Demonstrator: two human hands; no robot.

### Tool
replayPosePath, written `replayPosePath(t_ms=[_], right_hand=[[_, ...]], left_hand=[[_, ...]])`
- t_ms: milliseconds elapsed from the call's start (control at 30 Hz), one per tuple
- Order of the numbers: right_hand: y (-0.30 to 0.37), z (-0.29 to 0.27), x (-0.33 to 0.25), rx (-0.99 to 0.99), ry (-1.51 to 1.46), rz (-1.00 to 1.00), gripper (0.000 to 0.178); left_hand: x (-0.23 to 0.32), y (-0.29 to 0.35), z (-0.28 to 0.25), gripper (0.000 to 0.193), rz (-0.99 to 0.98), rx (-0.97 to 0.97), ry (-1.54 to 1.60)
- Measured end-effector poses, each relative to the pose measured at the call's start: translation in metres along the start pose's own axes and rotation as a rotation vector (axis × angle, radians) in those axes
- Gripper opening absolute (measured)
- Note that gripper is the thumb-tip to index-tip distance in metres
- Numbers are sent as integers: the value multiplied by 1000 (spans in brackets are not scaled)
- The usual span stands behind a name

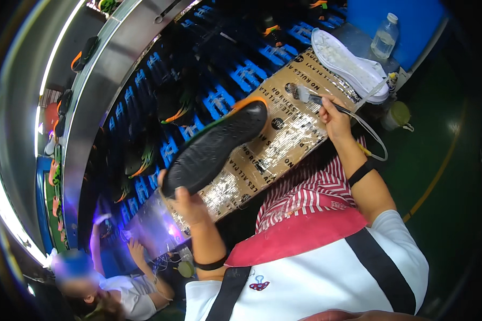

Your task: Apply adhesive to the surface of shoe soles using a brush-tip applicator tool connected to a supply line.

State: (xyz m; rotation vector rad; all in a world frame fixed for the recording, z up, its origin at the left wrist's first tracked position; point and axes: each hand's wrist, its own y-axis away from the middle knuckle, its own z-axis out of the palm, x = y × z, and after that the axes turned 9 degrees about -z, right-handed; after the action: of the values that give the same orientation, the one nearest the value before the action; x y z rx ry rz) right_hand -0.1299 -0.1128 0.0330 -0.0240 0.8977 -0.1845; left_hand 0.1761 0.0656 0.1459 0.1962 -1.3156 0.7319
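Note:
My left hand [186, 206] grips one end of a black shoe [214, 150], its glossy, sole-shaped underside turned up toward me. Orange and green show along the shoe's far edge. It is held tilted above a cardboard-covered work surface [262, 166]. Over to the right, my right hand [336, 119] is closed around the dark handle of a brush [305, 95]. The bristles point left, over the cardboard, apart from the shoe. A pale tube [380, 143] runs near the right wrist and handle. Beyond that hand lies a white sole-shaped piece [348, 64] with whitish lumps inside.
Blue racks [219, 101] with several black and orange shoes run behind the board. A clear bottle [384, 36] stands at the far right, near a yellowish container [397, 115]. Another person [128, 289] works at the lower left. A curved metal shelf [93, 101] rises at left.

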Motion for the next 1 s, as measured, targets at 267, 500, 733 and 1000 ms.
replayPosePath(t_ms=[267,500,733,1000], right_hand=[[0,-3,0,-100,55,15,17],[0,-16,-4,-170,59,39,19],[3,-9,-6,-190,11,81,19],[0,-12,-1,-174,15,80,19]], left_hand=[[132,-92,60,65,558,30,181],[165,-220,109,54,539,347,-88],[169,-301,96,100,268,323,-1068],[164,-294,101,79,216,322,-1127]])
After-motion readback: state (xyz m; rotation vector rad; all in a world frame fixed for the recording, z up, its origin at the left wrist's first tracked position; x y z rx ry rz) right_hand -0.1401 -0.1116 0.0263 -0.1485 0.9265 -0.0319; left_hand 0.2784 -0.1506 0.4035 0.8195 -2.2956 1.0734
